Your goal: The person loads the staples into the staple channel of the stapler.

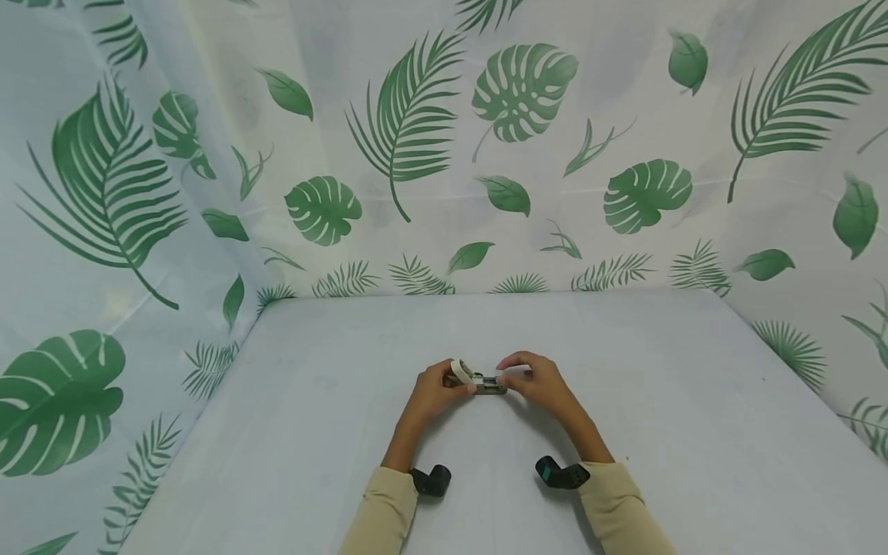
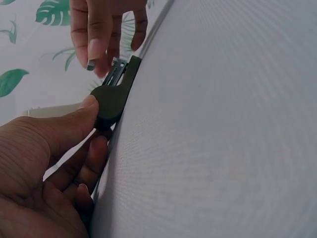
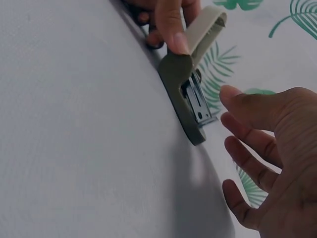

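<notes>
A stapler with a dark green base (image 3: 174, 79) and a cream top cover (image 3: 203, 32) rests on the white table, its cover swung up. The metal staple channel (image 3: 199, 101) is exposed. My left hand (image 1: 433, 393) grips the stapler at its hinge end, thumb against the round side. Close to the channel's front end is my right hand (image 1: 541, 381), apart from the stapler in the right wrist view. A small grey piece (image 2: 91, 64), seemingly a strip of staples, shows at its thumb tip in the left wrist view; the right wrist view hides it.
The white tabletop (image 1: 312, 432) reaches back to a leaf-printed curtain (image 1: 416, 231), which also hangs along both sides. Black wrist cameras (image 1: 433, 481) are worn at both sleeve cuffs.
</notes>
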`<state>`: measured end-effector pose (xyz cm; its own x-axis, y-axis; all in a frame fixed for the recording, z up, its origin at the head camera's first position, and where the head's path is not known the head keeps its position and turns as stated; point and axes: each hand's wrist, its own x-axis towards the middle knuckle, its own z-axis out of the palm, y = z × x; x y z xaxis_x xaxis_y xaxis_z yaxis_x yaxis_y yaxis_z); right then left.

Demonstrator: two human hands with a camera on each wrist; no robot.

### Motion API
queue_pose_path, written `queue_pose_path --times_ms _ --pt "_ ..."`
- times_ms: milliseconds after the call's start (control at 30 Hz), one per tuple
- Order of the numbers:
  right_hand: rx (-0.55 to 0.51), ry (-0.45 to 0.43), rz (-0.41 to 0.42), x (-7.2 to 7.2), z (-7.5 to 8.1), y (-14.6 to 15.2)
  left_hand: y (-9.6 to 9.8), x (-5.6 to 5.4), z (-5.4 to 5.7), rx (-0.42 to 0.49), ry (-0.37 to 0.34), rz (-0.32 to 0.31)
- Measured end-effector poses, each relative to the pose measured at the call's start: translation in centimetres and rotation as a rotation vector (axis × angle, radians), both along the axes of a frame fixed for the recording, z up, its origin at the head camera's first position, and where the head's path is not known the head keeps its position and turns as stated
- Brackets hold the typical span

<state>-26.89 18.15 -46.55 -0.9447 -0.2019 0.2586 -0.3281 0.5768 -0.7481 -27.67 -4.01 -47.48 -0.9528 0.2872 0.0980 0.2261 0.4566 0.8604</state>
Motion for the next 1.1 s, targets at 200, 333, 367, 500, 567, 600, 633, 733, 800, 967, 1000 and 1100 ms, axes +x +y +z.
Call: queue_pose_path --times_ms 200,333,367,500,567,600,633,733,800,967,1000,1100 --pt "0.040 0.045 -0.007 0.0 -0.1 -0.6 0.1 0.1 0.1 -0.001 0.002 0.006" --pt "0.060 0.064 0.010 -0.1 -0.2 -0.8 0.0 0.1 0.2 0.003 -0.001 0.009" --pt "0.065 0.066 0.013 -0.1 -0.1 -0.9 -0.1 0.1 0.2 0.004 -0.001 0.008" --pt "0.083 0.072 0.021 0.0 0.0 -1.2 -0.1 0.1 0.2 0.004 0.003 0.005" --pt "0.090 0.075 0.021 -0.1 0.0 -1.3 -0.1 0.1 0.0 0.005 0.005 0.003" --pt "0.095 0.080 0.022 -0.1 0.0 -1.4 -0.1 0.0 0.0 0.007 0.003 0.001" --pt "0.106 0.089 0.024 -0.2 -0.1 -1.4 -0.1 0.1 0.0 0.010 0.000 -0.001" --pt "0.127 0.095 0.022 -0.2 -0.2 -1.5 -0.2 0.2 0.0 0.024 0.009 -0.020" --pt "0.142 0.102 0.024 -0.3 -0.2 -1.6 -0.4 0.3 0.1 0.029 0.040 -0.038" --pt "0.156 0.116 0.034 -0.3 -0.1 -1.7 -0.4 0.3 0.1 0.026 0.057 -0.041" --pt "0.162 0.123 0.036 -0.3 0.0 -1.8 -0.4 0.3 0.1 0.020 0.052 -0.037" --pt "0.171 0.118 0.025 -0.4 0.0 -2.0 -0.2 0.1 0.0 0.010 0.019 -0.017"
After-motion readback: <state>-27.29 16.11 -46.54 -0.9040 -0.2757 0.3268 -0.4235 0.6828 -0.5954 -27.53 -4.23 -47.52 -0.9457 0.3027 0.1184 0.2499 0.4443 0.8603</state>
